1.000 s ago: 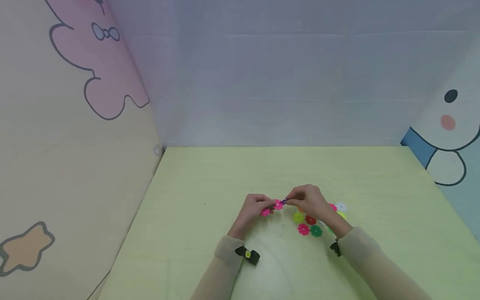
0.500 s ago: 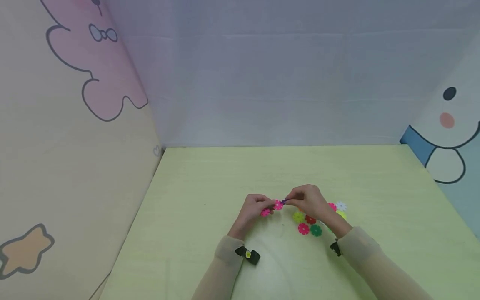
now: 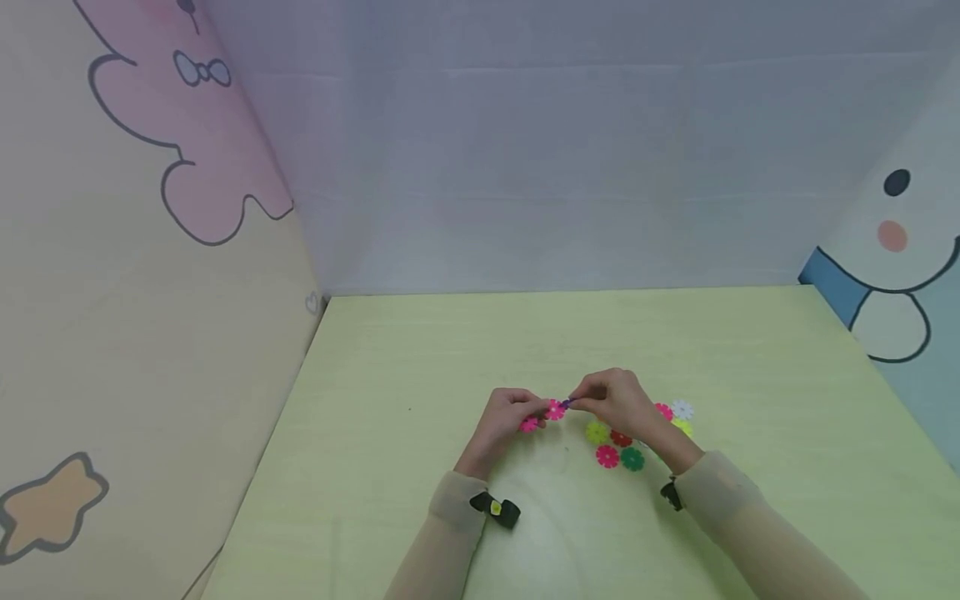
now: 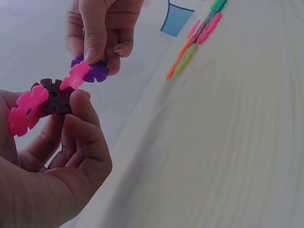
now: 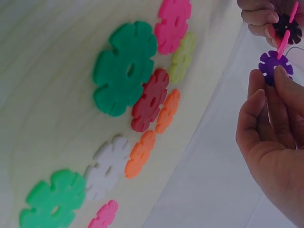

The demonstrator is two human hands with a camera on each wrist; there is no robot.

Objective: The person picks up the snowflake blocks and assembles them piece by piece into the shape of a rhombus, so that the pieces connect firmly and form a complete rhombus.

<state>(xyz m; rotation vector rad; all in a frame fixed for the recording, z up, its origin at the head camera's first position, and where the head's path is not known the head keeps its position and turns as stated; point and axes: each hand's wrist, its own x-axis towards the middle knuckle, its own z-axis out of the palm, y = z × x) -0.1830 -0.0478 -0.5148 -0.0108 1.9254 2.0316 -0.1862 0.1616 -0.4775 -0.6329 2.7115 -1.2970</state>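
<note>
My left hand [image 3: 510,417] grips a short chain of flower-shaped interlocking discs above the table. In the left wrist view the chain runs from a pink disc [image 4: 21,116] near the palm through a dark brown or black disc [image 4: 58,100], held by thumb and fingers, to a second pink disc [image 4: 76,76]. A purple disc [image 4: 99,72] meets that pink disc at its slotted edge. Thumb and fingers of my right hand [image 3: 617,402] pinch the purple disc from the other side. Both hands are close together, left of the loose discs.
On the pale table [image 3: 420,350] several loose discs lie flat under and beside the right forearm: green [image 5: 114,61], dark red [image 5: 147,105], white [image 5: 111,156], light green [image 5: 52,192], orange [image 5: 166,118], yellow [image 5: 180,61] and pink [image 5: 172,28]. A cloth wall [image 3: 562,167] stands behind the table.
The hands keep the same hold, with the purple disc against the pink one. The chain has shifted very slightly left. The head view has tilted a little.
</note>
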